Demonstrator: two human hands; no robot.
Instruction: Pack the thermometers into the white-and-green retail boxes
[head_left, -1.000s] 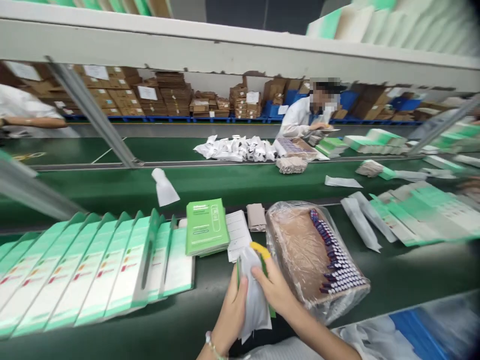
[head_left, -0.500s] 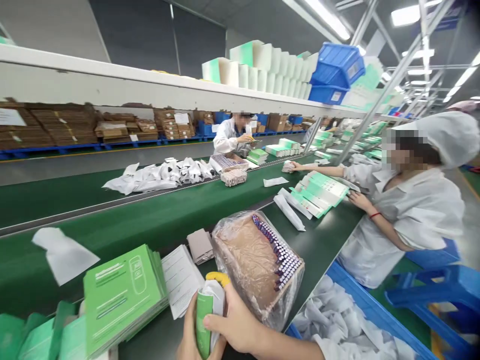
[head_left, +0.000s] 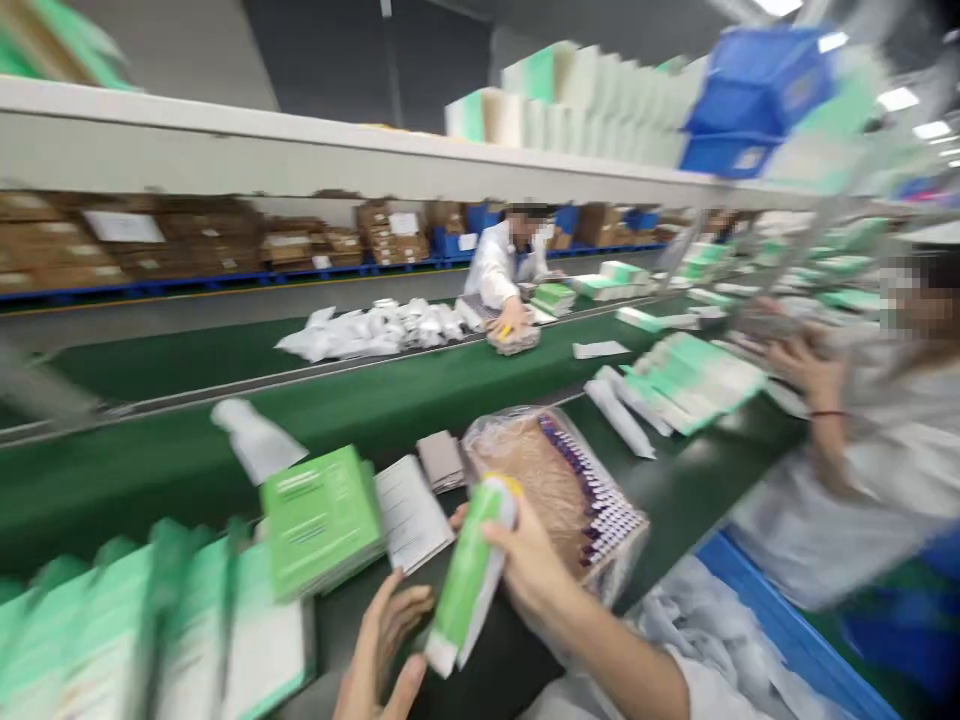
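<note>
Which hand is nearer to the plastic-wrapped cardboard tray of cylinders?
Right. The right hand, holding a green booklet, overlaps the cardboard tray's near-left side in view; the left hand is farther left.

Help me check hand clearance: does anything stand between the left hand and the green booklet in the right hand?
Nothing visible does. The left hand is open beside the lower end of the green booklet, with only a gap showing between them; the right hand grips it higher up.
</note>
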